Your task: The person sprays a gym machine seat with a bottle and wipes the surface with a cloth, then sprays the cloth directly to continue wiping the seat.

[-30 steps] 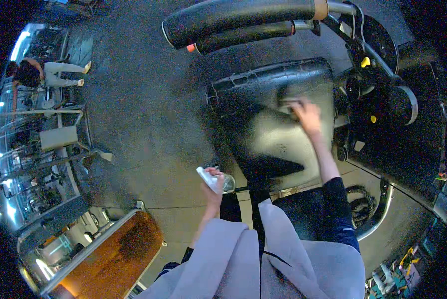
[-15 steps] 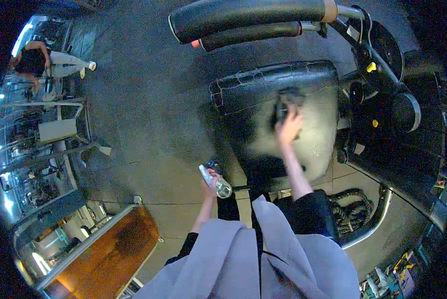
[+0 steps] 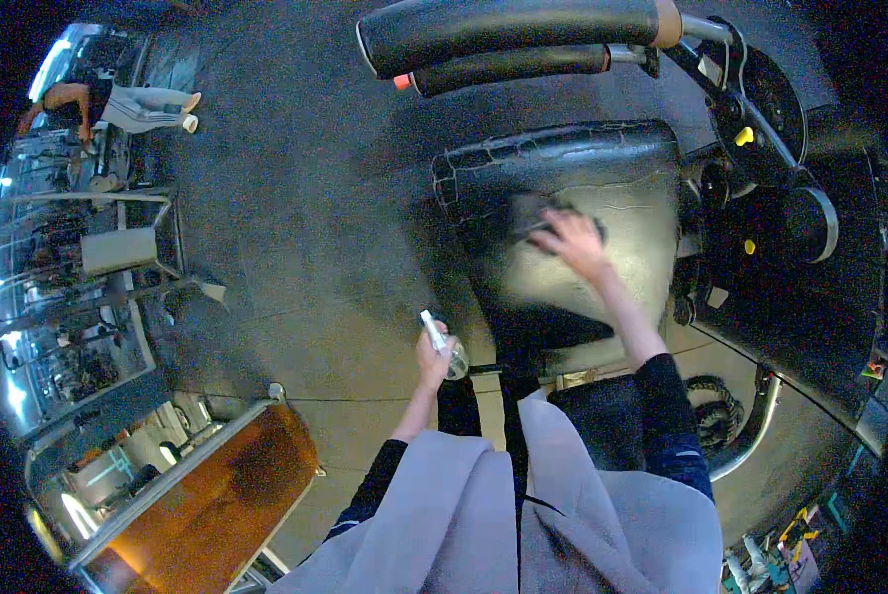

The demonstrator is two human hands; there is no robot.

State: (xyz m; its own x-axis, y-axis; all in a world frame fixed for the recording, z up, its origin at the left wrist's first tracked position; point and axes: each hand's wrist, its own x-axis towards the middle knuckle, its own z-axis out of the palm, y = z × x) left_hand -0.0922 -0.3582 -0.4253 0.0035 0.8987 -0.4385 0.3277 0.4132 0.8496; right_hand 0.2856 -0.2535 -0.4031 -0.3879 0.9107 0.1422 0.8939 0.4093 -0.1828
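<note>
pressed dark cloth [image 3: 531,212] onto black pad [image 3: 642,218], abt 1:30 o'clock from ctr, w/ spread fingers of rt hand [image 3: 575,244], prob. for wider contact; gripped clear spray bottle [image 3: 458,362], 7 o'clock from cloth, w/ curled fingers of lt hand [image 3: 433,358], prob. for secure hold.

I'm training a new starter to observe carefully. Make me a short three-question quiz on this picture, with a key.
1. What does the person's left hand hold?
2. True or false: nothing lies between the right hand and the black pad.
3. Fill in: beside the right sleeve, a thick, dark ____ lies coiled.

Key:
1. A spray bottle with a white top.
2. False; a dark cloth, blurred, is under the hand.
3. Rope.
</note>
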